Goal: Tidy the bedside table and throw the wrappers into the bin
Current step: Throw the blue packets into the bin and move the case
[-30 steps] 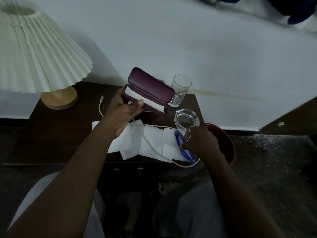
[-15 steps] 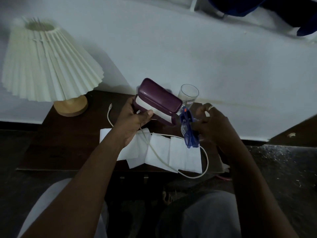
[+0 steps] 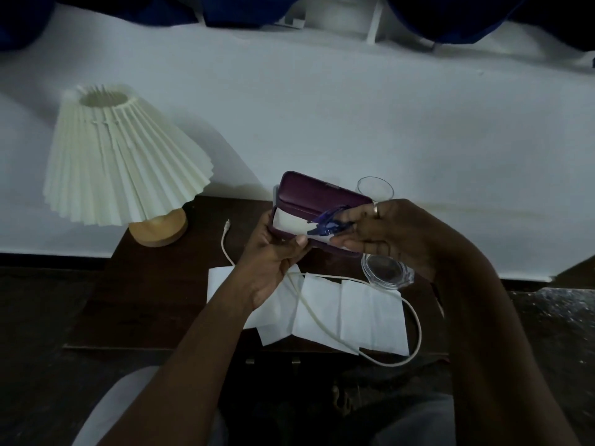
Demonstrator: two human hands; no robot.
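Note:
My left hand (image 3: 277, 255) grips the lower half of an open purple glasses case (image 3: 317, 196) with a white lining, held above the dark bedside table (image 3: 161, 284). My right hand (image 3: 386, 233) pinches blue-framed glasses (image 3: 326, 222) and holds them over the open case, touching the lining. Several white paper wrappers (image 3: 354, 312) lie flat along the table's front edge, with a white cable (image 3: 322, 320) running across them.
A pleated cream lamp (image 3: 122, 162) on a wooden base stands at the table's back left. A drinking glass (image 3: 375, 188) stands behind the case. A clear glass dish (image 3: 386, 272) sits under my right hand. The white wall rises behind the table.
My right hand lifted the blue glasses off the wrappers and brought them left and up to the open case. The view tilted upward.

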